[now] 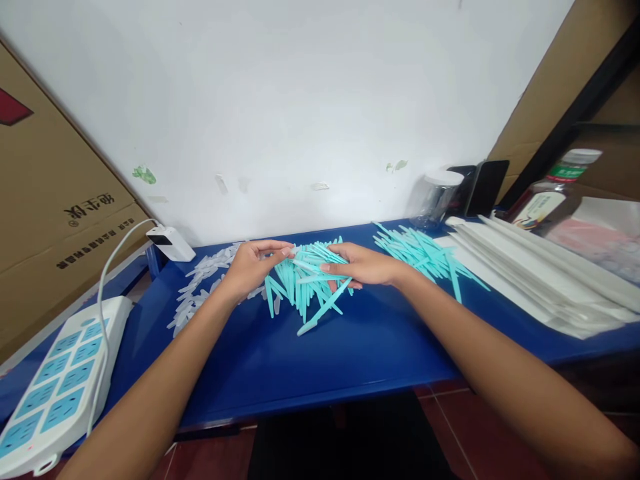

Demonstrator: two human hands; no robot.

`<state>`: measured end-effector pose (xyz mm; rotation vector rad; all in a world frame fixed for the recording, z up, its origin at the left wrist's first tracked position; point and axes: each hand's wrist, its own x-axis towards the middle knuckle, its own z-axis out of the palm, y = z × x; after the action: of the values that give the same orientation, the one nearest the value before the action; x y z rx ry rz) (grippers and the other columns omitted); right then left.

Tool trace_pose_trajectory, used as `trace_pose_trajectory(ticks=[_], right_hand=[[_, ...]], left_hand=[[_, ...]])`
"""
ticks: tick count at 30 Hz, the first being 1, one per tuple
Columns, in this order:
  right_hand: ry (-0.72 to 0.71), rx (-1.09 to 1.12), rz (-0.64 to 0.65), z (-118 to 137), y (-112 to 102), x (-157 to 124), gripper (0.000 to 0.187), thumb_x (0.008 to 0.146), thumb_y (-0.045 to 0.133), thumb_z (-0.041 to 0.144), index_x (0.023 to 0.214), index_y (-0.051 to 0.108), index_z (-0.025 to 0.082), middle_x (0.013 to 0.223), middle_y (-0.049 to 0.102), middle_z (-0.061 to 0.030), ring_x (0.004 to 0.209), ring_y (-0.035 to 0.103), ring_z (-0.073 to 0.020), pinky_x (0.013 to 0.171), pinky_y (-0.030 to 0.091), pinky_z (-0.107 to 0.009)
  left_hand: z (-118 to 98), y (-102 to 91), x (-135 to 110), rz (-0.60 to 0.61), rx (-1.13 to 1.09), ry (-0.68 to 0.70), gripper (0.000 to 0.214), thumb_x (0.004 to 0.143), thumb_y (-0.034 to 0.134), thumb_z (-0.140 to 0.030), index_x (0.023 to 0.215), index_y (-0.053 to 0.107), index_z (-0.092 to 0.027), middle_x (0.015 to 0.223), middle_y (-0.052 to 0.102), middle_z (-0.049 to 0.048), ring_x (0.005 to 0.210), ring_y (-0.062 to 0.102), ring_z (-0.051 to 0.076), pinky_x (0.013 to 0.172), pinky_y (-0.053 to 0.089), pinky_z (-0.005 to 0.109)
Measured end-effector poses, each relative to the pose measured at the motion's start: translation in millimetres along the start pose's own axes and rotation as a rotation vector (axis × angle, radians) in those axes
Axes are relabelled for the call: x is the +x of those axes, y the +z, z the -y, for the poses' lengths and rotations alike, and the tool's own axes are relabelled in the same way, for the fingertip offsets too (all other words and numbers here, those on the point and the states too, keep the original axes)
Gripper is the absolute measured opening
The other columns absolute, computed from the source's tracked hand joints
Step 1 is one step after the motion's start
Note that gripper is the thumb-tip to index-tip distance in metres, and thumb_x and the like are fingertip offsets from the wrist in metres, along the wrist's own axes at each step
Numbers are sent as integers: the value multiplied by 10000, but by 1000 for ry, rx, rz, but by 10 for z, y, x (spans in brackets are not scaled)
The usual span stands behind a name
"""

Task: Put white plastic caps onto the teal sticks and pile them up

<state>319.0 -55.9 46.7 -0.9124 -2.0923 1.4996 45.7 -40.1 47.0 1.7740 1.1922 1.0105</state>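
My right hand point(360, 264) is closed around a bundle of slim turquoise eyebrow razors point(320, 259), held over the middle pile. One razor with a pale wider end point(320, 313) slants down below that hand. At the left end of the bundle, my left hand point(257, 263) pinches a small translucent cap point(293, 251) between thumb and fingertips. Whether the cap is on a razor's tip is too small to tell. More turquoise razors point(303, 293) lie under both hands. Left of them, loose translucent caps point(207, 267) are spread out, partly hidden by my left forearm.
A second razor pile point(420, 250) lies to the right on the blue table point(300, 373). Beyond it are white flat packs point(545, 273), a lidded clear jar point(433, 197) and a bottle point(550, 190). A power strip point(65, 373) and white charger point(171, 244) stand left.
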Motion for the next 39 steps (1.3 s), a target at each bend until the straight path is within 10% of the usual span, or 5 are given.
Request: trace_pose_trajectory(ticks=[39], right_hand=[[71, 9, 18, -19, -25, -22, 368, 941, 666, 540, 1034, 539, 208, 807, 665, -24, 697, 543, -136, 514, 392, -202]], left_hand=[[15, -54, 26, -74, 132, 157, 321, 785, 850, -459, 948, 846, -182, 909, 815, 94, 769, 708, 209, 707, 549, 308]])
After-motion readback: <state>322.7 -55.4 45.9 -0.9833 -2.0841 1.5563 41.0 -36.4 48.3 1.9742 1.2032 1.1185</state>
